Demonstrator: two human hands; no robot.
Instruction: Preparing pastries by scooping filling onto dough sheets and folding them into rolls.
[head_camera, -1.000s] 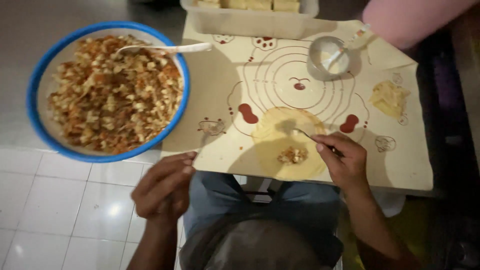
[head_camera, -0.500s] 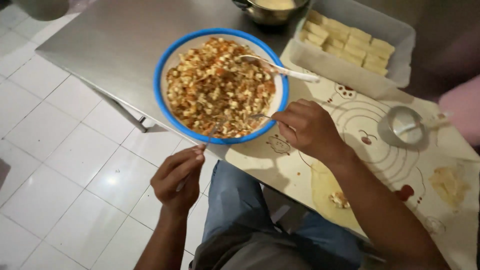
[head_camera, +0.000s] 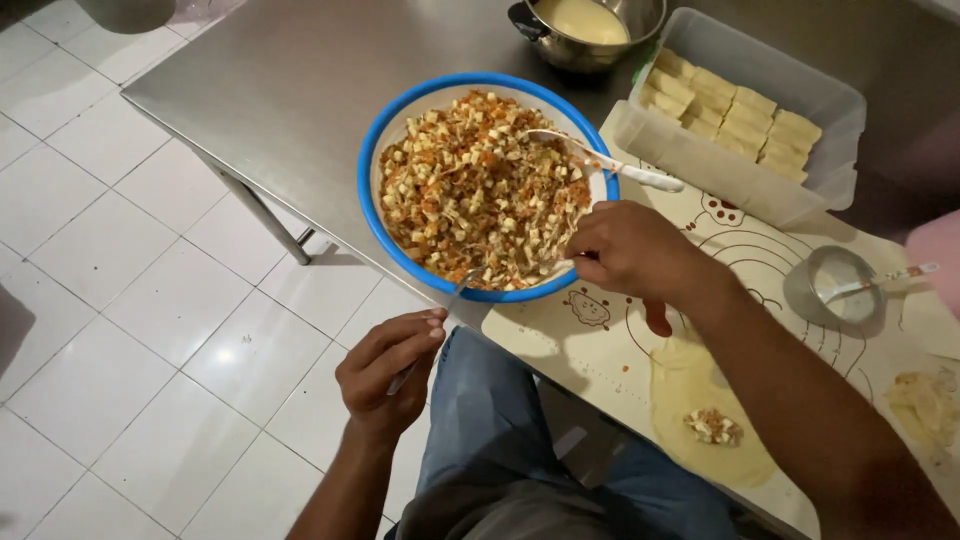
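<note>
A blue-rimmed white bowl (head_camera: 372, 150) of chopped mixed filling stands at the steel table's near edge, with a white spoon (head_camera: 640, 176) lying in it. My left hand (head_camera: 385, 375), below the table edge, pinches the handle of a thin metal fork (head_camera: 462, 288) whose tip reaches into the bowl. My right hand (head_camera: 632, 250) lies on the bowl's near right rim with its fingers curled; whether it grips anything is hidden. A round dough wrapper (head_camera: 700, 385) with a small heap of filling (head_camera: 713, 427) lies on the beige pastry mat (head_camera: 600, 350).
A clear plastic tub (head_camera: 800, 195) of pale folded pastries stands at the back right. A metal pot (head_camera: 585, 50) of yellow liquid sits behind the bowl. On the mat are a small metal cup (head_camera: 835, 290) with a spoon and a dough scrap (head_camera: 925, 405). White floor tiles lie to the left.
My view swung from the mat to the bowl. My right hand left the filled wrapper and moved to the bowl's rim. My left hand rose toward the table edge and now pinches the fork handle.
</note>
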